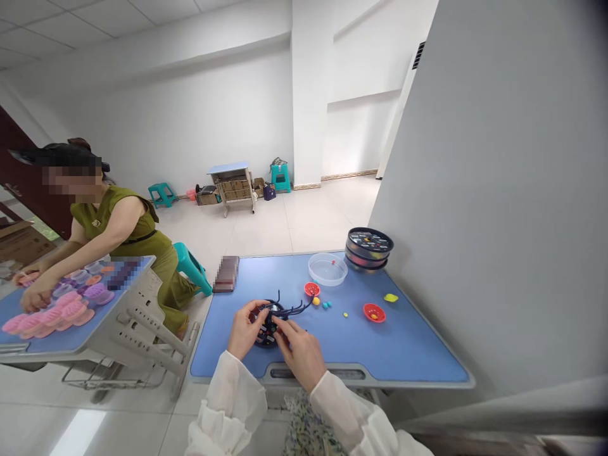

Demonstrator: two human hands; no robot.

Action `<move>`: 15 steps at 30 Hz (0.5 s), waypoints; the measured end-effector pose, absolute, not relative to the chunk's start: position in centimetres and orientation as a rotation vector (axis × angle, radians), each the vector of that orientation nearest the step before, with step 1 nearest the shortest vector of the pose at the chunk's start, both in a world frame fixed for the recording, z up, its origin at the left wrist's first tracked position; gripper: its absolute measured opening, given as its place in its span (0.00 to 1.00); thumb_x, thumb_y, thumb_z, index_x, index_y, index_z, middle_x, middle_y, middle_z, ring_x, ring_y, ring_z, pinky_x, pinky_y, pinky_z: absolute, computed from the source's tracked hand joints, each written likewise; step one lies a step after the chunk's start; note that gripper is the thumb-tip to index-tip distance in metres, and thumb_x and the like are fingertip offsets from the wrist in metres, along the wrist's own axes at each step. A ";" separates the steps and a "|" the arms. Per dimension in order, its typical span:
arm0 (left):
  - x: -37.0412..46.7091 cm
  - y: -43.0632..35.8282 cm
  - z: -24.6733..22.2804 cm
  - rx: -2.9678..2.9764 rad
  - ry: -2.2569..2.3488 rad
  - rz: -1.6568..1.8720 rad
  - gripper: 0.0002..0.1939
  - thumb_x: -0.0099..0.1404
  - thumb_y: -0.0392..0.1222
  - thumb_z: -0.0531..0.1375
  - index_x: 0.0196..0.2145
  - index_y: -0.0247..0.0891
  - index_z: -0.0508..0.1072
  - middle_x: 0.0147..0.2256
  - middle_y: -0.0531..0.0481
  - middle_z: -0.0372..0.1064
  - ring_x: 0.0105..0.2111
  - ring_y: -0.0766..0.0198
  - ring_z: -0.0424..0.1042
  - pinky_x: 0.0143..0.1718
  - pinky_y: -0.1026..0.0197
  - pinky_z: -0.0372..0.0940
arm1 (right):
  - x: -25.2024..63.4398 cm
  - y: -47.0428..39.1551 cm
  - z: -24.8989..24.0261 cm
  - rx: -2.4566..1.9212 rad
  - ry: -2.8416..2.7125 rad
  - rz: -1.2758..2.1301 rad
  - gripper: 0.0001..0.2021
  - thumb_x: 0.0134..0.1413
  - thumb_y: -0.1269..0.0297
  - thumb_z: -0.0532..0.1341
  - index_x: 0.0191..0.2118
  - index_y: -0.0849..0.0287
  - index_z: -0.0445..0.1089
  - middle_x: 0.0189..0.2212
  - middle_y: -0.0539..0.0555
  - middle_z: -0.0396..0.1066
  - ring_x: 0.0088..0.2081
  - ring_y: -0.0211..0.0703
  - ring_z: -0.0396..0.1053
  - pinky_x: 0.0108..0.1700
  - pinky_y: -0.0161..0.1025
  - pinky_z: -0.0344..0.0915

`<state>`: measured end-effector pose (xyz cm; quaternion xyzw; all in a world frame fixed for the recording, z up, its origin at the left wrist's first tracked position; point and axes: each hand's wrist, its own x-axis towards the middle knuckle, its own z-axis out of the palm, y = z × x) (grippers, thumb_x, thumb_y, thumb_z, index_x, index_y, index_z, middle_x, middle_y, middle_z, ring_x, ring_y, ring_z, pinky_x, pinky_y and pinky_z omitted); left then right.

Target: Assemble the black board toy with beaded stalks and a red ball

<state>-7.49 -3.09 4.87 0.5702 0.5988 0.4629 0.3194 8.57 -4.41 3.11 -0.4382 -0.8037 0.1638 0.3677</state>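
Note:
A dark piece with several thin curved, hook-tipped arms point(294, 310) is gripped between my two hands, its arms pointing away to the right. My left hand point(246, 328) pinches it near its stem, thumb and fingers closed together. From the right side my right hand point(303, 349) closes its fingertips on the same piece. Directly under them lies a round black disc with small coloured marks point(268, 337), partly covered by my fingers. Whether the piece touches the disc is hidden. Just beyond the arms sits a small red perforated bowl point(311, 289).
On the blue table point(403, 354) are a clear round tub point(327, 271), stacked black-rimmed containers point(368, 249), another red bowl point(374, 313), a yellow lemon-shaped piece point(391, 297) and small beads point(327, 304). A wall point(498, 190) borders the right. A co-worker point(128, 221) handles pink pieces at the left table.

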 end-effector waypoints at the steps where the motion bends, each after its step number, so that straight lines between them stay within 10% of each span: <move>1: -7.5 -3.1 5.1 1.517 1.566 1.240 0.16 0.58 0.48 0.59 0.40 0.37 0.77 0.25 0.53 0.68 0.21 0.68 0.64 0.21 0.68 0.62 | 8.2 -4.4 3.2 -1.121 -2.082 0.384 0.14 0.60 0.67 0.51 0.49 0.53 0.68 0.35 0.52 0.75 0.28 0.40 0.72 0.26 0.34 0.59; 15: -7.0 -3.2 2.3 1.132 1.431 1.569 0.18 0.57 0.51 0.61 0.40 0.37 0.73 0.37 0.45 0.77 0.37 0.59 0.74 0.34 0.62 0.67 | 8.9 -4.1 2.7 -1.235 -1.989 0.334 0.12 0.60 0.61 0.53 0.31 0.54 0.72 0.24 0.49 0.75 0.21 0.36 0.68 0.24 0.33 0.52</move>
